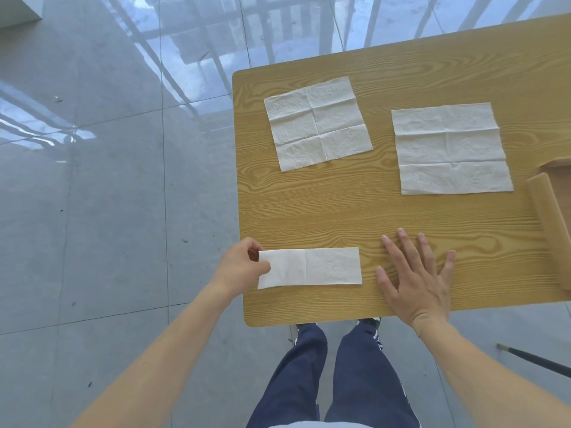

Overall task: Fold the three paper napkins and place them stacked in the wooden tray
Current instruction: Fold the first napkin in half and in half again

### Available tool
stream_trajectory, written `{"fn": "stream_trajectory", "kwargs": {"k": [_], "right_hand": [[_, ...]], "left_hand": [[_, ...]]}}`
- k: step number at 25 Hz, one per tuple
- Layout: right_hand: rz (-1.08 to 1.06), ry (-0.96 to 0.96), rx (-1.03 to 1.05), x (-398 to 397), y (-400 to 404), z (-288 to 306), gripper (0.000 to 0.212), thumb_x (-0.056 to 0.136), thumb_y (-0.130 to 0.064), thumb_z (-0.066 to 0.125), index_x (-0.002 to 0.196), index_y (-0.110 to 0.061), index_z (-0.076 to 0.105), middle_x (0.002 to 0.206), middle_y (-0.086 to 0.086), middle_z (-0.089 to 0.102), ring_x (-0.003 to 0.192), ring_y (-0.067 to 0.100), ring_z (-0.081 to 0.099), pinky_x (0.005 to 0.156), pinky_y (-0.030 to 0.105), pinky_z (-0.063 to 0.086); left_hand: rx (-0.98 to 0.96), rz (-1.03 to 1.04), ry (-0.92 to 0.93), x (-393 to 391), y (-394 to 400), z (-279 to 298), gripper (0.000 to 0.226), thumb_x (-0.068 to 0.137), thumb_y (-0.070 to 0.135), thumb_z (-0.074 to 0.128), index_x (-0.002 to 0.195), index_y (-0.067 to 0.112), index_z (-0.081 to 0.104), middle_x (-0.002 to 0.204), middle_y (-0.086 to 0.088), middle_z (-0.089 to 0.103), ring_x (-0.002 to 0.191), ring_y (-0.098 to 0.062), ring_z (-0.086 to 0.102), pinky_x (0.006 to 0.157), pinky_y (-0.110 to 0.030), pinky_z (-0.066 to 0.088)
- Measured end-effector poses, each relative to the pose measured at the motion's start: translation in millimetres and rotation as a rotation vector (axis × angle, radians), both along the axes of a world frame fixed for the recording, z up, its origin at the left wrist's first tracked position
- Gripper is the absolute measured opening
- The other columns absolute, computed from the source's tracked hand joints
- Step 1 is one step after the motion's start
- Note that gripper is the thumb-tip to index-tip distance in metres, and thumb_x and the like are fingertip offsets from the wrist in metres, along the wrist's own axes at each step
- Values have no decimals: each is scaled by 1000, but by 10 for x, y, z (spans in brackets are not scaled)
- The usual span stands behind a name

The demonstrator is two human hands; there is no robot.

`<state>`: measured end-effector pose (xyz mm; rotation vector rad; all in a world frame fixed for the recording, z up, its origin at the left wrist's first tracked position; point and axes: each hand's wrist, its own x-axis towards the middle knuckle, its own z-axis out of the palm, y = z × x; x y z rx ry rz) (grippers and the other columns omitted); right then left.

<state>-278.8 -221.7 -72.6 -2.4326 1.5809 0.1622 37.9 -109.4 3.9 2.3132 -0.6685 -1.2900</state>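
Napkin number one [310, 267], folded to a long strip, lies on the worktop [386, 217] between my two hands, at the near edge. My left hand [239, 267] pinches its left end, thumb on top and fingers curled beneath. My right hand [415, 274] rests flat and spread on the wood just beside the strip's right end, holding nothing.

I judge the next fold to be end over end along the centre crease. To do it well I would carry the pinched end across to meet the right end, square the corners first, then press the crease flat with the free palm.

Beyond my hands two open napkins wait: one [318, 123] ahead of the left hand, another [451, 148] ahead of the right. Wooden tray [548, 223] sits right of my right hand, partly out of view.
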Motion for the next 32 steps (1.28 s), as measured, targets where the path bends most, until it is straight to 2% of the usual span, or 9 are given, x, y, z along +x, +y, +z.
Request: {"fn": "stream_trajectory", "kwargs": {"k": [4,12,18,23,25,26,28,30,32], "right_hand": [[-2,-11,-2,5,-1,3,63,90,-64,26,150,-51,10,164,-17,10,152,18,4,116,66,-1],[-6,-32,-25,5,3,20,63,90,-62,31,150,-48,18,163,-16,14,152,19,7,116,67,2],[2,-53,-49,2,-7,-6,64,89,-61,34,150,-47,20,163,-15,16,152,20,11,116,67,3],[9,-49,-50,-4,-18,-10,64,90,-62,34,150,-48,19,163,-15,15,152,20,10,116,67,3],[15,-53,-52,-5,-14,-12,64,90,-62,35,150,-48,19,163,-15,16,152,19,9,116,66,3],[16,-62,-57,-3,-11,-10,64,89,-61,36,150,-48,20,163,-15,18,152,19,9,116,66,3],[-4,-116,-66,17,-9,13,62,90,-58,39,149,-45,27,162,-12,23,152,20,11,117,66,1],[4,-221,-107,51,33,46,56,92,-52,43,146,-35,38,159,-6,32,150,24,18,116,68,4],[151,-310,-205,66,183,76,52,95,-46,47,144,-28,45,155,-2,40,148,27,26,114,70,12]], "left_hand": [[-124,171,147,-244,-101,192,17,78,7,73,91,13,62,80,-1,69,58,-12,68,45,-23,49],[-160,142,279,-870,-536,175,27,75,8,74,95,17,58,78,-2,64,58,-11,70,48,-23,52],[-87,93,214,-1226,-712,-78,28,77,12,73,96,19,53,78,1,66,64,-10,73,49,-23,54],[-129,115,252,-1244,-670,-132,34,75,29,79,98,24,54,82,2,66,67,-7,72,51,-21,54],[-166,113,239,-1159,-603,-123,29,77,31,78,96,27,57,81,5,67,67,-6,71,52,-23,55],[-196,74,174,-1102,-549,-125,24,79,31,77,94,29,58,82,9,67,68,-3,68,54,-24,55],[-281,-135,-154,-969,-387,-152,15,83,29,72,93,30,61,87,14,66,79,-3,63,64,-23,52],[-431,-405,-545,-862,-173,-200,14,86,27,70,100,25,66,101,11,64,98,-11,59,77,-27,50],[-552,-624,-719,-824,62,-282,25,90,32,64,112,21,67,118,2,64,116,-22,56,92,-39,47]]}}
